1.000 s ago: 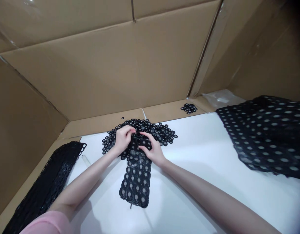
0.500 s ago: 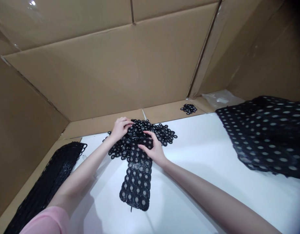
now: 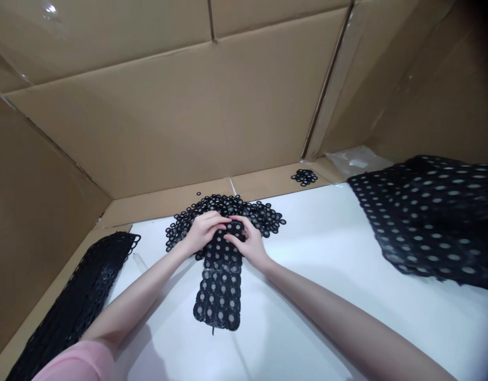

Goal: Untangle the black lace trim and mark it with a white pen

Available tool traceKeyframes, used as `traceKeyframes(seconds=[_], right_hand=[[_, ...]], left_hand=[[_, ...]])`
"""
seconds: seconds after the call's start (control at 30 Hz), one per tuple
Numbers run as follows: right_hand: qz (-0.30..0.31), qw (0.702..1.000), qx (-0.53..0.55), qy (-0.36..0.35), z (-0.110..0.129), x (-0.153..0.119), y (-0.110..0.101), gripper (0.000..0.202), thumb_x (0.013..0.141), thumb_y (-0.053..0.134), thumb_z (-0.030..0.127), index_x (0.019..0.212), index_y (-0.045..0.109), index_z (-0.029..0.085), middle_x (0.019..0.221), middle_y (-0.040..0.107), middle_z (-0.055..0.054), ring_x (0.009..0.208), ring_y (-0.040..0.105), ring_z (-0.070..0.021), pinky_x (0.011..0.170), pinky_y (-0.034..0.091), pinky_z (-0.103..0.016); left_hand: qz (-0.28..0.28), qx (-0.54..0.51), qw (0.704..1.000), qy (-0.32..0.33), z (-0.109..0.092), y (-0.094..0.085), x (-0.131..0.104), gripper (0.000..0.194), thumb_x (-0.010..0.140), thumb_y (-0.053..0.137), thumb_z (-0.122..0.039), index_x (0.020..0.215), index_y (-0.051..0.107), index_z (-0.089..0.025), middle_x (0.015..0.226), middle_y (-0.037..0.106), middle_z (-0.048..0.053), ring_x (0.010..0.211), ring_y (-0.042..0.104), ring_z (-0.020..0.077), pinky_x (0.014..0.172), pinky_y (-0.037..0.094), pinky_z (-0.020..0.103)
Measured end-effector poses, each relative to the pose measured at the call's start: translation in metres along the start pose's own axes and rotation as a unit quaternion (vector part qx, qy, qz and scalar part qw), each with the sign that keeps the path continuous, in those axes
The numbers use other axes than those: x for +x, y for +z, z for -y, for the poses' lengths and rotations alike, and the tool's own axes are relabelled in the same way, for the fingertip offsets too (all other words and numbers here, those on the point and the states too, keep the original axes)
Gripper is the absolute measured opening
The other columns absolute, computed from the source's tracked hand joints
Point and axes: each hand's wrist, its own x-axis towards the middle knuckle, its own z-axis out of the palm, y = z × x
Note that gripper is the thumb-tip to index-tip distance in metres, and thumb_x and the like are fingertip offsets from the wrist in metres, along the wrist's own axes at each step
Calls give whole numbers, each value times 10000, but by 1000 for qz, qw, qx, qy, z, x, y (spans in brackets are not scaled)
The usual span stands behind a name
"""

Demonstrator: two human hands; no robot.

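Observation:
A narrow black rubber sheet [image 3: 219, 288] punched with round holes lies on the white surface, its near end toward me. My left hand [image 3: 202, 232] and my right hand [image 3: 247, 242] meet at the sheet's far end, fingers pinched on its edge. Just beyond the hands spreads a heap of loose black rubber rings [image 3: 263, 218]. The fingertips hide the exact spot they grip.
A big black perforated sheet [image 3: 430, 211] drapes at the right. A stack of black ring scrap strips [image 3: 85, 293] lies along the left edge. A small ring cluster [image 3: 304, 177] and a plastic bag [image 3: 357, 159] sit at the back. Cardboard walls [image 3: 188, 116] enclose the white work surface [image 3: 327, 275].
My left hand went out over the ring heap and has come back to the sheet's far end beside my right hand. The sheet shifted slightly.

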Motion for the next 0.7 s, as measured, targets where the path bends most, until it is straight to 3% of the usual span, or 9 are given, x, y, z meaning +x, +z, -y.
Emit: traceKeyframes(seconds=[0.1,0.2,0.3,0.47,0.7], right_hand=[[-2,1000,1,12,-1,0,1,312,742,708,392,987,654,206,932,724,-42,836,678,-212,788,542,-348],[-2,1000,-12,16,-3,0,1,270,734,713,430,868,689,197,807,727,-32,714,662,-202,684,529,-320],[8,1000,-21,-3,-3,-1,1,248,769,679,439,797,692,193,734,704,-16,663,628,-182,625,492,-287],[24,999,-24,-12,-1,-1,1,289,806,624,449,691,640,185,628,607,6,599,551,-151,570,433,-259],[19,1000,-22,-11,-2,-1,2,259,798,636,406,677,624,178,621,596,9,591,532,-144,558,411,-255]], left_hand=[[-27,6,999,-32,-4,-6,0,254,933,535,-247,1152,661,-222,933,641,55,823,616,143,742,514,263],[-33,30,999,-8,-10,-8,-2,270,907,582,-285,1160,659,-226,1039,629,79,933,612,173,806,518,297],[-14,48,999,20,-14,-4,-4,204,916,567,-291,1032,702,-193,912,656,70,832,619,167,747,512,285],[-13,41,999,-18,-16,9,-7,216,943,500,-236,915,700,-157,781,637,53,722,588,153,660,479,263],[-54,76,995,-44,-21,19,-6,263,956,438,-200,812,656,-161,741,623,46,704,570,155,641,454,268]])
